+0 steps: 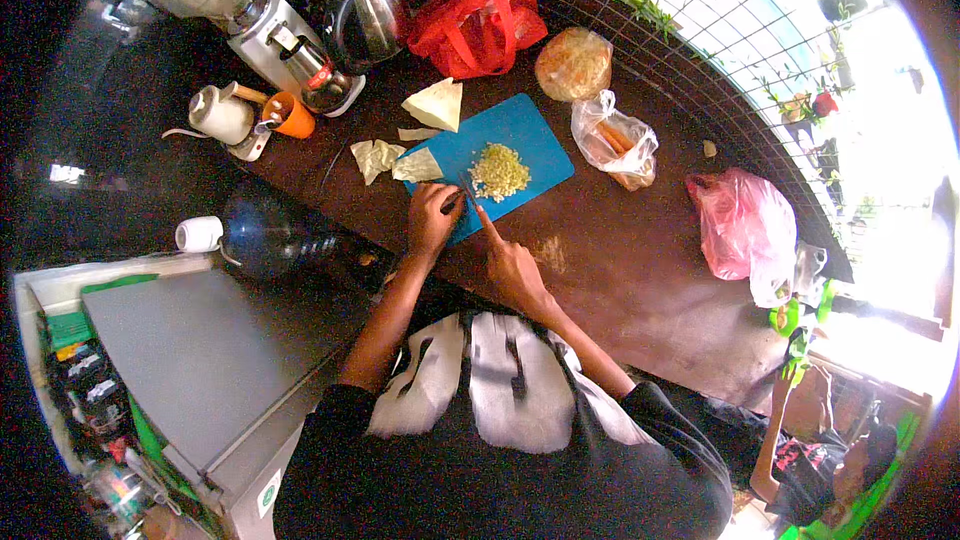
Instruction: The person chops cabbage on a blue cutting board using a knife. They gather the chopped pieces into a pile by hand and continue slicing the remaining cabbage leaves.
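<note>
My right hand (516,270) grips a knife (468,187), its index finger stretched along towards the blade; the handle is hidden beneath the hand. Beside the blade, my left hand (433,219) is curled at the near left edge of a blue cutting board (536,131). A dark patch shows between its fingers, and whether it holds anything is unclear. Finely chopped pale green vegetable (500,172) lies heaped on the board to the right of the blade. Pale leaf pieces (418,165) overlap the board's left edge, with more leaves (375,159) and a cabbage wedge (436,105) beyond.
Behind the board stand a red bag (480,19), a wrapped round bundle (574,64) and a plastic bag of carrots (616,139). A pink bag (742,221) lies right. A grinder (289,52), kettle (221,114) and orange cup (290,116) stand left. Another person (810,457) is at lower right.
</note>
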A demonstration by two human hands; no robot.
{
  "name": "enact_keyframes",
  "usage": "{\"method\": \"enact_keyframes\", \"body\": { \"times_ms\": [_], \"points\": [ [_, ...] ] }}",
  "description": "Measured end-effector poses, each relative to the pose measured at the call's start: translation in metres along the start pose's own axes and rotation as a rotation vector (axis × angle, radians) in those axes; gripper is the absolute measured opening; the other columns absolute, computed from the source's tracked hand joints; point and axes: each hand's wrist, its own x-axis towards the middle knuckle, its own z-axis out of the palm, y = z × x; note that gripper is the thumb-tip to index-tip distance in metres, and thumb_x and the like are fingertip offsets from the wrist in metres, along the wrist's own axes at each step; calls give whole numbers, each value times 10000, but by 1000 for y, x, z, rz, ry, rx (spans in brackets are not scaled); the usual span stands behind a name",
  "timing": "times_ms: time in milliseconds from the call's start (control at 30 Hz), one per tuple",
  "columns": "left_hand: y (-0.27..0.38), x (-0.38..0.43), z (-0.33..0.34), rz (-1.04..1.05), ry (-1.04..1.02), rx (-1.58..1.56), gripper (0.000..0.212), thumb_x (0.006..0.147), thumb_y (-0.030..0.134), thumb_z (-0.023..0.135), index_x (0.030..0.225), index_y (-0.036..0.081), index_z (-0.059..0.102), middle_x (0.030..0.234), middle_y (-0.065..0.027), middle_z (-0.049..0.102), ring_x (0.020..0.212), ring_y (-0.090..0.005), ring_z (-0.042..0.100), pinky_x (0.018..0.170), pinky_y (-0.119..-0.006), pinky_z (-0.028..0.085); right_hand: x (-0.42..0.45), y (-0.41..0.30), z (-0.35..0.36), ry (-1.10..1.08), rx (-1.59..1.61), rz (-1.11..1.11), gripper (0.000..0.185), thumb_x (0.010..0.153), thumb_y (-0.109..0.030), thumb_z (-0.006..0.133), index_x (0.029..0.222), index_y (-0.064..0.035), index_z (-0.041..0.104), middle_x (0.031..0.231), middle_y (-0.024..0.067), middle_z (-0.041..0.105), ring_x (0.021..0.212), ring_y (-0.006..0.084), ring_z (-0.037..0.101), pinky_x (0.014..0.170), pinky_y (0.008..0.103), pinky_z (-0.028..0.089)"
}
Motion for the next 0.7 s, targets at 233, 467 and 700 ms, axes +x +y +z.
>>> {"method": "enact_keyframes", "body": {
  "times_ms": [233,467,700],
  "points": [
    [-8,-5,-1,69,16,48,174,760,125,768,896,33,711,932,-112,659,910,-312,599,818,-413,493,17,9,15,66,-50,-82,781,865,-56,502,1555,-190,161,718,272,641,635,449,630,600,555,482],
    [-1,-4,-1,38,77,2,167,761,137,769,867,26,704,879,-111,644,877,-319,599,792,-413,496,16,14,17,110,55,-83,738,884,-60,477,1548,-213,196,689,274,619,608,446,610,602,558,473],
    [-7,-3,-2,28,40,-14,155,753,133,772,834,24,698,875,-116,642,863,-322,601,760,-411,492,12,12,11,93,7,-94,717,899,-74,474,1546,-224,205,652,281,599,567,457,587,576,579,454]
  ]
}}
